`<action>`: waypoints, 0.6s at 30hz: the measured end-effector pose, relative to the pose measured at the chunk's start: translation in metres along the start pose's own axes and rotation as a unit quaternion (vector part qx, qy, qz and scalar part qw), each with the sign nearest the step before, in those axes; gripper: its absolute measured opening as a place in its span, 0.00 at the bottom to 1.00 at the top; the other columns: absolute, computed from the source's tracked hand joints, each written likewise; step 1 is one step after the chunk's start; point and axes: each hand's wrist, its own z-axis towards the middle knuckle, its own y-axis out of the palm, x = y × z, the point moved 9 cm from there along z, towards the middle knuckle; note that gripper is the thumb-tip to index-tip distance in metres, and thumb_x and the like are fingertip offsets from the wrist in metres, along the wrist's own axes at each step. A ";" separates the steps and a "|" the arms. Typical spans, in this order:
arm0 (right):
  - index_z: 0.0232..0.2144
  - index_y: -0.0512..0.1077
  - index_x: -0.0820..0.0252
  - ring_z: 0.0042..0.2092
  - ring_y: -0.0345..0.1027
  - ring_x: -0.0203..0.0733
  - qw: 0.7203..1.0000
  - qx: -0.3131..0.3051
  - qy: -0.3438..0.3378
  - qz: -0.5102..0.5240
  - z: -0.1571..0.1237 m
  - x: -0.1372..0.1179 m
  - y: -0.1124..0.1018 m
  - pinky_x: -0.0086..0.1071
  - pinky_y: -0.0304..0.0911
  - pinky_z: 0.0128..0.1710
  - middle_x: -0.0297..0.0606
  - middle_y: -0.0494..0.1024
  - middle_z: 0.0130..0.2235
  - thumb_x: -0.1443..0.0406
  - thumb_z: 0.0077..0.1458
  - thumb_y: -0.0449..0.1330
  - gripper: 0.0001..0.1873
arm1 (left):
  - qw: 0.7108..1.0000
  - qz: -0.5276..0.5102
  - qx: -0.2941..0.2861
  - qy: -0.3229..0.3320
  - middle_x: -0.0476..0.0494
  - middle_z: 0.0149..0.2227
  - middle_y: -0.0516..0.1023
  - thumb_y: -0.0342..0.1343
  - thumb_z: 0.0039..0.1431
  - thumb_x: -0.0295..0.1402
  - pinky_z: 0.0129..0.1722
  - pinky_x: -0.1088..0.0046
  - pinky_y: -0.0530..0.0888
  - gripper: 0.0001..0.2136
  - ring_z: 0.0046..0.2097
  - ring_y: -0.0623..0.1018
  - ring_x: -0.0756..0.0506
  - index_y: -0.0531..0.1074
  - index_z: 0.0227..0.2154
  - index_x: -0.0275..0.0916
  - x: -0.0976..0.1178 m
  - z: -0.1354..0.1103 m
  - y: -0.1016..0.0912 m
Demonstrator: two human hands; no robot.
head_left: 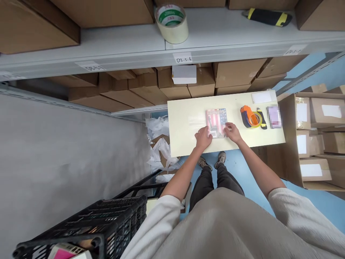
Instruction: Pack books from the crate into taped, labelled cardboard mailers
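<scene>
On the cream table (183,124) lies a flat, nearly square packet (216,120) with a red-and-white striped and starred blue flag print. It looks glossy, like a book or case in clear wrap; I cannot tell which. My left hand (203,138) grips its lower left edge, fingers bent over the side. At the right edge, my right hand (232,132) pinches the packet between thumb and fingers. To the right of that hand sits an orange and blue tape dispenser (248,117) with a roll of yellowish tape. Beside it is a black and yellow box cutter (262,118).
A blurred-out phone-sized object (274,117) and a white paper (261,97) lie on the table's right end. Shelving with cardboard boxes (239,72) rises behind. A tape roll (172,25) stands on the upper shelf. A black crate (107,223) is at lower left, crumpled paper (160,144) nearby.
</scene>
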 end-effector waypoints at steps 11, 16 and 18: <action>0.47 0.79 0.55 0.49 0.77 0.54 0.994 0.078 -0.078 -0.022 -0.011 -0.012 -0.146 0.53 0.73 0.54 0.47 0.83 0.51 0.55 0.61 0.59 0.17 | 0.998 0.020 -0.011 0.057 0.32 0.73 0.67 0.50 0.67 0.31 0.70 0.43 0.65 0.24 0.75 0.63 0.33 0.69 0.66 0.44 0.075 -0.001 0.042; 0.48 0.77 0.58 0.48 0.74 0.58 0.980 0.137 -0.071 -0.126 0.009 0.037 -0.213 0.56 0.71 0.53 0.51 0.82 0.50 0.61 0.58 0.58 0.18 | 0.996 0.037 -0.032 0.071 0.32 0.73 0.67 0.51 0.67 0.30 0.70 0.44 0.65 0.24 0.75 0.64 0.32 0.70 0.66 0.43 0.102 0.001 0.061; 0.49 0.77 0.60 0.50 0.72 0.61 0.970 0.131 -0.052 -0.196 0.018 0.056 -0.222 0.56 0.68 0.54 0.54 0.81 0.50 0.63 0.55 0.58 0.19 | 0.995 0.043 -0.039 0.078 0.33 0.73 0.67 0.51 0.67 0.30 0.71 0.44 0.64 0.25 0.75 0.63 0.33 0.70 0.66 0.44 0.112 0.002 0.068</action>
